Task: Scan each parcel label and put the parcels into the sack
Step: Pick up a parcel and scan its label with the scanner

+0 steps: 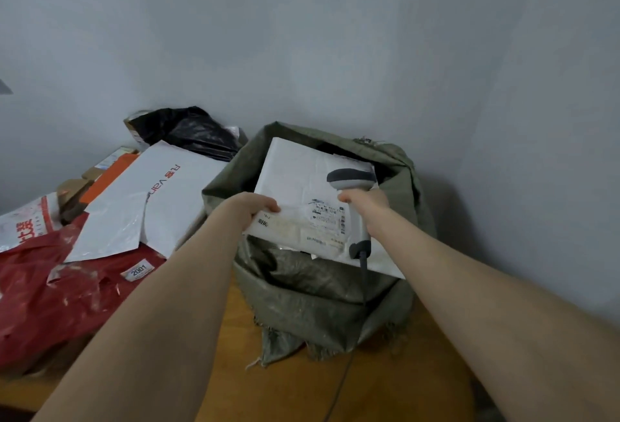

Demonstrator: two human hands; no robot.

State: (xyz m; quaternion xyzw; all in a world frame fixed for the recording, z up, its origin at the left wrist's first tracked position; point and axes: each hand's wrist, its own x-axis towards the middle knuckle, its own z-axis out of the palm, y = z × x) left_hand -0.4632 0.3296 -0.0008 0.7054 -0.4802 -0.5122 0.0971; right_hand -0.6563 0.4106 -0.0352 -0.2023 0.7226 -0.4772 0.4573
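1. Two bare forearms reach forward from the bottom edge, the left forearm (161,304) and the right forearm (469,280), over one wooden table (302,388).
2. One grey-green woven sack (318,304) stands on the table with its mouth open and its near rim frayed.
3. One red plastic bag (50,304) lies to the left of the sack. It carries a small sticker (138,270) that reads "2001".
4. The left hand (256,208) grips the near left edge of one white parcel (295,173), with the fingers curled over the top. The parcel is held tilted over the sack's mouth, its far end inside the rim.
5. One printed label (327,220) sits on the parcel's near half. It has barcodes, but the print is too small to read.
6. The right hand (367,203) is wrapped around the handle of one grey-and-white scanner (350,179), held just above the label. Its dark cable (364,274) hangs down in front of the sack.
7. One large white mailer (161,200) lies beside the sack, with red lettering (partly readable as "van").
8. One white bag with red characters (23,223) lies at the far left.
9. At least two brown cardboard boxes (72,191) sit behind it.
10. One black plastic bag (191,133) rests against the grey wall (335,35).
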